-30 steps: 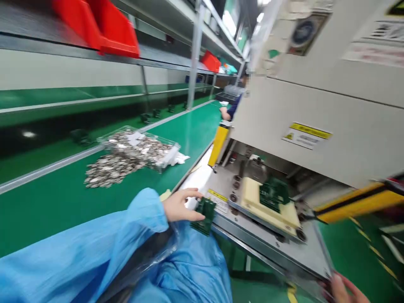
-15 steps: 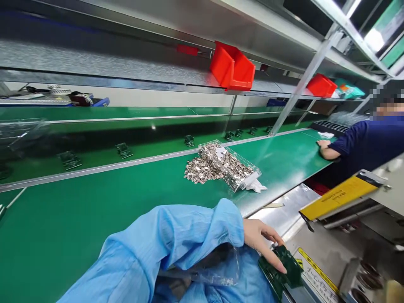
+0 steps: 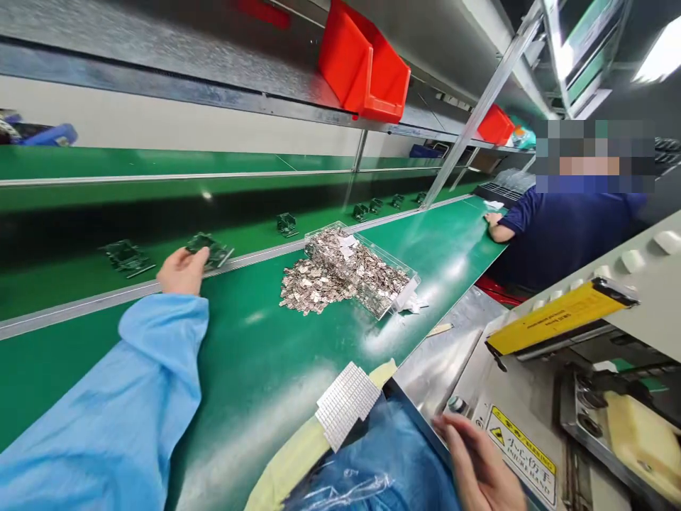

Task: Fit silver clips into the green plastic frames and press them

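At the far side of the green bench, my left hand (image 3: pixel 184 271), in a light blue sleeve, pinches the near edge of a green circuit board (image 3: pixel 211 250) on the dark green strip. Another circuit board (image 3: pixel 126 257) lies left of it. My right hand (image 3: pixel 482 461) is low at the right by the machine's edge, fingers stretched out and slightly curled, nothing visible in them. Its fingertips are near a small round button (image 3: pixel 456 404). In front of me a sheet of small silver squares (image 3: pixel 348 404) rests against a pale yellow strip (image 3: pixel 290 461).
A clear box (image 3: pixel 394 284) of small metal pieces lies on the bench, with a loose pile (image 3: pixel 313 284) beside it. More circuit boards (image 3: pixel 287 225) line the strip. A red bin (image 3: pixel 367 64) stands on the shelf. A machine with a yellow bar (image 3: pixel 558 316) and a person (image 3: pixel 574 227) are at right.
My left hand has moved from the machine at right, where it held green boards, to a circuit board on the far strip. My right hand has come into view. The view has turned right.
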Demonstrator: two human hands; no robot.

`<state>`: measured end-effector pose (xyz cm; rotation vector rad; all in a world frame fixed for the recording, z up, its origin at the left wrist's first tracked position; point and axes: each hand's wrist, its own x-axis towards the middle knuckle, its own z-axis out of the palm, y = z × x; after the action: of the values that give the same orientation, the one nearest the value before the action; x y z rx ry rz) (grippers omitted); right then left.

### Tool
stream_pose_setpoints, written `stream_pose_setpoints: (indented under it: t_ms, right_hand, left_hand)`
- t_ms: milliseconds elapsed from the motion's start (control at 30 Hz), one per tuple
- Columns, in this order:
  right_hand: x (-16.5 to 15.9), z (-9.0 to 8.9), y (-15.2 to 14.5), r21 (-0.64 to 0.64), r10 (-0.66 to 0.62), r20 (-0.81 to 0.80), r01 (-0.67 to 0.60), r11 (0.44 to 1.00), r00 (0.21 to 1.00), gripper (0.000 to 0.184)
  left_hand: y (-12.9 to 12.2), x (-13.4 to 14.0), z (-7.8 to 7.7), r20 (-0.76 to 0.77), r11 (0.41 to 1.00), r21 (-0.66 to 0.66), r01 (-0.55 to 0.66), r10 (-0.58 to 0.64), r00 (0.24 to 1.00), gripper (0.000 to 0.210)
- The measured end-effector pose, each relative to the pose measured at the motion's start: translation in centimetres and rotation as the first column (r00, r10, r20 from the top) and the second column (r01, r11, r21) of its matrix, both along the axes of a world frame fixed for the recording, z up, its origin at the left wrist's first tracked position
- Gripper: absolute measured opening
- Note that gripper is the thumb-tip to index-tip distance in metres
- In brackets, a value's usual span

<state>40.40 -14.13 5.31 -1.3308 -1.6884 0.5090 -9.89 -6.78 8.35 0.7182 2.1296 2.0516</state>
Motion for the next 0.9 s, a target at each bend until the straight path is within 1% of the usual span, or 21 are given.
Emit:
stream_pose_setpoints:
  t_ms: [67, 100, 167, 267, 333, 400, 433, 500, 600, 667, 700, 767, 833, 900]
  right_hand:
    - [-3.7, 0.6, 2.7, -0.062, 0.177, -0.027, -0.178, 0.982, 0.984, 0.026]
    - [-5.7, 0.9, 4.2, -0.086, 0.249, -0.033, -0.251, 0.964, 0.968, 0.026]
    - [-9.3, 1.4, 7.2, -0.095, 0.366, 0.010, -0.363, 0.927, 0.931, 0.026]
    - [-14.1, 1.6, 11.5, -0.109, 0.510, 0.150, -0.498, 0.860, 0.847, 0.025]
    - [-16.7, 1.4, 14.0, -0.146, 0.549, 0.256, -0.530, 0.836, 0.796, 0.023]
    - [-18.9, 0.9, 16.1, -0.186, 0.557, 0.355, -0.527, 0.829, 0.751, 0.021]
    - [-19.8, 0.7, 16.8, -0.202, 0.557, 0.392, -0.522, 0.829, 0.732, 0.020]
    - [-21.0, 0.2, 17.9, -0.220, 0.559, 0.433, -0.518, 0.827, 0.707, 0.016]
    - [-21.6, -0.5, 18.5, -0.225, 0.565, 0.445, -0.524, 0.821, 0.695, 0.014]
    - [-21.5, -0.8, 18.7, -0.228, 0.572, 0.438, -0.529, 0.817, 0.694, 0.015]
    - [-21.3, -0.9, 18.8, -0.231, 0.575, 0.432, -0.530, 0.816, 0.695, 0.015]
    - [-21.0, -1.1, 18.9, -0.239, 0.575, 0.424, -0.525, 0.817, 0.700, 0.013]
    - [-20.8, -1.2, 19.0, -0.242, 0.562, 0.422, -0.509, 0.826, 0.712, 0.009]
    - [-20.6, -1.1, 18.9, -0.235, 0.539, 0.424, -0.486, 0.842, 0.728, 0.005]
  left_hand:
    - [0.3, -2.3, -1.0, 0.005, 0.994, -0.040, -0.102, 0.102, 0.995, 0.026]
    - [0.7, -3.0, -1.3, -0.007, 0.990, -0.063, -0.130, 0.129, 0.992, 0.029]
    - [2.0, -4.0, -1.5, -0.046, 0.983, -0.113, -0.144, 0.139, 0.989, 0.040]
    - [4.5, -4.3, -1.7, -0.103, 0.977, -0.194, -0.086, 0.067, 0.992, 0.051]
    - [5.7, -4.2, -1.9, -0.132, 0.970, -0.240, -0.034, 0.003, 0.991, 0.051]
    - [6.1, -4.4, -2.1, -0.167, 0.962, -0.273, 0.000, -0.047, 0.985, 0.052]
    - [5.9, -4.6, -2.0, -0.192, 0.960, -0.281, 0.005, -0.061, 0.980, 0.054]
    - [4.6, -5.9, -1.8, -0.258, 0.958, -0.286, -0.017, -0.060, 0.964, 0.059]
    - [0.9, -9.0, -1.4, -0.424, 0.956, -0.264, -0.130, 0.006, 0.905, 0.069]
    - [-1.8, -11.1, -1.4, -0.483, 0.944, -0.261, -0.204, 0.055, 0.874, 0.072]
    - [-2.9, -12.0, -1.6, -0.470, 0.932, -0.273, -0.237, 0.086, 0.879, 0.075]
    - [-4.3, -13.3, -2.1, -0.387, 0.907, -0.317, -0.278, 0.143, 0.911, 0.082]
    - [-4.6, -13.9, -2.6, -0.322, 0.890, -0.351, -0.290, 0.176, 0.930, 0.084]
    - [-4.3, -14.0, -2.8, -0.308, 0.894, -0.357, -0.272, 0.162, 0.937, 0.075]
